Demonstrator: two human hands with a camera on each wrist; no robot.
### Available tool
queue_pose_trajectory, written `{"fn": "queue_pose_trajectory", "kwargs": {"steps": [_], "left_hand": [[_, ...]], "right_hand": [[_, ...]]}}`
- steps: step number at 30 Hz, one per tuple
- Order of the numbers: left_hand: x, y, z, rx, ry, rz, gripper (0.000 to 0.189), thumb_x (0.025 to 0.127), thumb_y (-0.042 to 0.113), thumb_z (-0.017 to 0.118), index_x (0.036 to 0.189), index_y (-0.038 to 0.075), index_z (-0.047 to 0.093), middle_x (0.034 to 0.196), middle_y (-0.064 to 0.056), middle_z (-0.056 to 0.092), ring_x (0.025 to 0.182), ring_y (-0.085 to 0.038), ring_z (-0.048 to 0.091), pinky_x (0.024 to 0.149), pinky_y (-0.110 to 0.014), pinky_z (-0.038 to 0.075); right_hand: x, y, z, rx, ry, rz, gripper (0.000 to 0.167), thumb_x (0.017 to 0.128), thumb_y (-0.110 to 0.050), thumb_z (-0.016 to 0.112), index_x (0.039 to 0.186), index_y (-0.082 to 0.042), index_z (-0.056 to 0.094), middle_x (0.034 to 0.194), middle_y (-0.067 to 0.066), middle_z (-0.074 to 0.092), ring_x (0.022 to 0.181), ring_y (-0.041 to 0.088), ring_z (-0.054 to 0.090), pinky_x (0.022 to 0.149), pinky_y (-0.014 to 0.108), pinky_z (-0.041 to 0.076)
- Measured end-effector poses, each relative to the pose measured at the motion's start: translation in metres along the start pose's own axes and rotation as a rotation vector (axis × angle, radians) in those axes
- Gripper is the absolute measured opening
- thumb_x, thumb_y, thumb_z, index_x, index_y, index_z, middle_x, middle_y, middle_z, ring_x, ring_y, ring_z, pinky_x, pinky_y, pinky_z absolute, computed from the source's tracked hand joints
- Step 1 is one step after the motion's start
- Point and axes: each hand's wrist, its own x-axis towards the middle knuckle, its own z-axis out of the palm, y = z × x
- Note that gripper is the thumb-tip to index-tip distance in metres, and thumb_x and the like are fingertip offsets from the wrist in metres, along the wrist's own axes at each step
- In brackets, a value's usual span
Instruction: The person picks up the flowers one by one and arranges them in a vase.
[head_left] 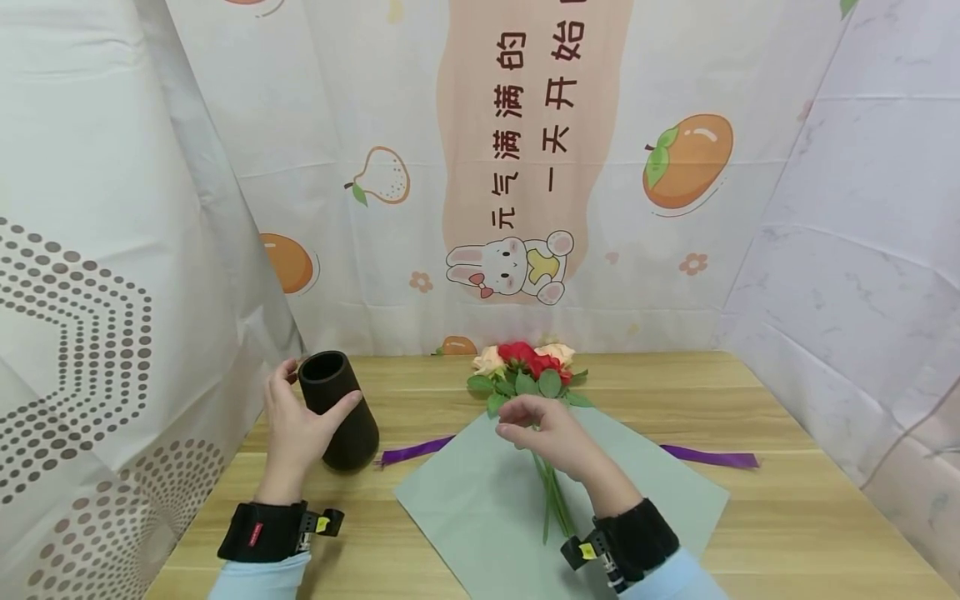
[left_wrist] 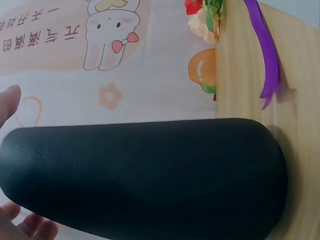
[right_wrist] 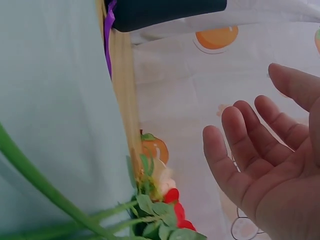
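A black cylindrical vase stands at the left of the wooden table, its dark mouth upward. My left hand is around its upper part, fingers on the far left side and thumb in front. In the left wrist view the thumb shows a gap from the vase wall, and the other fingertips are partly hidden behind it. My right hand hovers over flower stems, holding nothing, fingers gently bent and apart. Red and cream roses with green leaves lie at the far end of those stems.
Under the stems lies a pale green paper sheet, turned cornerwise. A purple ribbon passes beneath it, ends sticking out on both sides. The wooden table meets a printed curtain behind and pale cloth at the sides.
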Motion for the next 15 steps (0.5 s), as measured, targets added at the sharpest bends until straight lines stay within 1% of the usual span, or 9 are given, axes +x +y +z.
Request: {"fn": "queue_pose_trajectory", "kwargs": {"steps": [3, 7, 11, 14, 15], "left_hand": [[0.000, -0.003, -0.001, -0.021, -0.063, -0.051, 0.105, 0.078, 0.030, 0.090, 0.154, 0.000, 0.023, 0.147, -0.026, 0.031, 0.131, -0.040, 0.032, 0.103, -0.062, 0.029], [0.000, -0.009, -0.003, -0.031, -0.127, -0.088, 0.106, 0.080, 0.031, 0.088, 0.156, 0.001, 0.021, 0.147, -0.025, 0.034, 0.134, -0.040, 0.035, 0.106, -0.065, 0.029], [0.002, -0.015, -0.004, -0.032, -0.171, -0.110, 0.102, 0.081, 0.032, 0.088, 0.156, 0.005, 0.026, 0.144, -0.023, 0.042, 0.132, -0.040, 0.041, 0.107, -0.065, 0.032], [0.002, -0.017, -0.005, -0.013, -0.205, -0.136, 0.099, 0.081, 0.037, 0.087, 0.156, 0.007, 0.029, 0.143, -0.021, 0.046, 0.131, -0.041, 0.045, 0.106, -0.066, 0.035], [0.002, -0.017, -0.006, -0.003, -0.217, -0.149, 0.099, 0.082, 0.039, 0.087, 0.156, 0.008, 0.030, 0.143, -0.021, 0.046, 0.131, -0.041, 0.045, 0.105, -0.067, 0.037]], "right_hand": [[0.002, 0.003, 0.005, 0.036, -0.015, 0.015, 0.027, 0.096, -0.029, 0.074, 0.116, -0.013, 0.069, 0.105, 0.003, 0.071, 0.096, 0.024, 0.065, 0.079, 0.043, 0.059], [0.006, 0.005, 0.012, 0.082, -0.027, 0.029, 0.028, 0.097, -0.027, 0.073, 0.117, -0.008, 0.069, 0.106, 0.006, 0.070, 0.097, 0.025, 0.065, 0.078, 0.040, 0.060], [0.009, 0.005, 0.019, 0.112, -0.038, 0.035, 0.030, 0.096, -0.028, 0.073, 0.117, -0.007, 0.068, 0.106, 0.007, 0.069, 0.100, 0.034, 0.065, 0.077, 0.037, 0.060], [0.011, 0.003, 0.026, 0.140, -0.051, 0.033, 0.031, 0.096, -0.028, 0.073, 0.118, -0.007, 0.067, 0.107, 0.007, 0.069, 0.102, 0.041, 0.064, 0.077, 0.038, 0.060], [0.012, 0.002, 0.028, 0.151, -0.057, 0.031, 0.031, 0.097, -0.027, 0.073, 0.119, -0.006, 0.067, 0.107, 0.007, 0.069, 0.102, 0.041, 0.063, 0.077, 0.038, 0.060]]}}
